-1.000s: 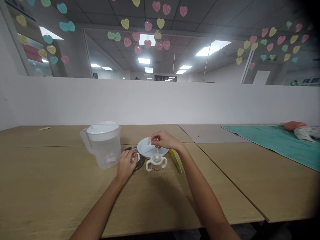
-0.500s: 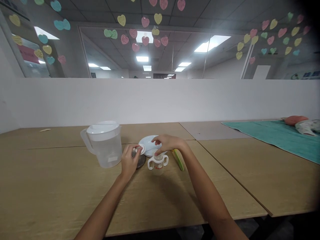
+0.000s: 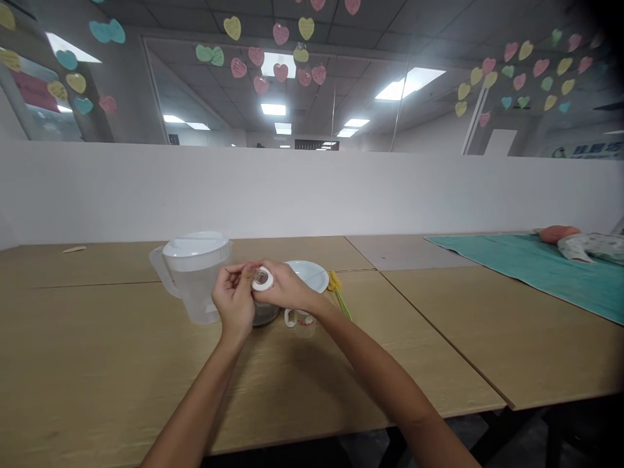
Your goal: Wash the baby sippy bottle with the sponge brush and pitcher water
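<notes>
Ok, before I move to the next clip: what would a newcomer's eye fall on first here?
Probably the left hand and right hand, brought together around a white ring near the middle of the view. Next, the large translucent pitcher on the table left of them, and the pastel heart shapes scattered across the top. The teal cloth stands out at the right.

A head-worn camera looks forward and down from the near side of the table [image 3: 146,377], above and behind the left hand [image 3: 234,298] and right hand [image 3: 288,286], facing the far white wall [image 3: 292,195].
</notes>
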Available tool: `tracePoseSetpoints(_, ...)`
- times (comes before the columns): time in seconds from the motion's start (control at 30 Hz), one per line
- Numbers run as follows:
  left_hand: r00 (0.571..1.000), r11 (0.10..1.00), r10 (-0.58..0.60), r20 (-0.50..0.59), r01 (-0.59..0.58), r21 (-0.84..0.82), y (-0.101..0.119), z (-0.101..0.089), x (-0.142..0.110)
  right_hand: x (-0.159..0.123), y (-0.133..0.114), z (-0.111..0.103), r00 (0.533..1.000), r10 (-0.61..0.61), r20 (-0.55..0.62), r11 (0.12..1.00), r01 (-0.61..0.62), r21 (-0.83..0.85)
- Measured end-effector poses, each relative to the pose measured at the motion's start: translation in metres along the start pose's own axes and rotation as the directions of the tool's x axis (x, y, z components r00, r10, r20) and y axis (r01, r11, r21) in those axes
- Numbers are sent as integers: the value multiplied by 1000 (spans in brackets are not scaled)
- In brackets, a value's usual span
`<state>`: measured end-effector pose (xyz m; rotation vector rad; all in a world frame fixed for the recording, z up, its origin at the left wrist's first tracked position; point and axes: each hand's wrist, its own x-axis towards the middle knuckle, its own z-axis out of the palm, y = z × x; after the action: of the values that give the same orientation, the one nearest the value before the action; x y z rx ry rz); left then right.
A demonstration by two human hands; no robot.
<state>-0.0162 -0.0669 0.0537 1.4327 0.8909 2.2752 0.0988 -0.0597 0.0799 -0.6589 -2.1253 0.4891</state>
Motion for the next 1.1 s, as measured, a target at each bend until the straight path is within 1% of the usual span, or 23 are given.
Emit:
tracePoseSetpoints(0.07,999,999,-42,9,42,-30,5,2,1,0,-4,1,999,39,-31,995,-41,-86)
tracePoseSetpoints(0.1,999,1000,-30,26,30,-3,6,3,0,0,-5,0,997,63,-51,983,-71,-169)
tracePoseSetpoints(0.13,999,999,7,47,-9,44,8,3,-3,-1,-6,-1,994,82,-74,960,-98,-263)
tracePoseSetpoints(0.2,984,976,139,115,-156,154,8,4,-10,-3,-3,-6,989,92,-117,889,-135,-438)
tracePoseSetpoints(0.23,962,948,214,172,-247,199,8,5,-13,-5,0,-9,988,88,-129,851,-142,-506)
tracePoseSetpoints(0.3,890,880,335,308,-413,236,5,8,-19,-9,9,-16,988,79,-131,789,-142,-598)
tracePoseSetpoints(0.37,813,824,393,429,-518,227,1,11,-22,-16,20,-23,989,69,-127,756,-135,-640)
tracePoseSetpoints(0.4,783,810,402,474,-546,215,-2,13,-24,-21,26,-26,989,61,-131,753,-132,-645)
tracePoseSetpoints(0.47,747,812,359,560,-545,207,-9,14,-25,-32,37,-33,985,44,-169,762,-142,-632)
tracePoseSetpoints(0.53,725,833,266,636,-505,227,-20,12,-27,-44,48,-38,961,63,-270,779,-216,-589)
tracePoseSetpoints(0.6,701,838,186,689,-479,261,-34,7,-30,-56,56,-41,906,132,-401,801,-336,-495)
tracePoseSetpoints(0.67,665,810,139,734,-502,302,-51,1,-35,-64,63,-40,852,200,-483,835,-406,-370)
tracePoseSetpoints(0.73,656,778,96,749,-518,354,-68,-3,-41,-68,66,-34,833,208,-512,887,-381,-259)
tracePoseSetpoints(0.8,662,762,43,749,-507,404,-81,-5,-48,-67,65,-24,831,184,-525,933,-316,-174)
tracePoseSetpoints(0.87,675,757,-8,738,-478,446,-89,-6,-56,-64,62,-14,839,181,-514,953,-278,-119)
tracePoseSetpoints(0.9,684,757,-22,729,-465,459,-91,-5,-59,-63,60,-9,852,180,-491,957,-267,-112)
tracePoseSetpoints(0.97,706,762,-11,708,-453,463,-92,-5,-63,-62,58,-2,891,146,-430,960,-233,-156)
tracePoseSetpoints(1.03,718,765,16,696,-457,454,-92,-5,-64,-64,60,1,921,97,-378,947,-202,-249)
tracePoseSetpoints(1.1,719,763,21,695,-461,454,-90,-5,-63,-68,66,1,923,91,-375,924,-219,-314)
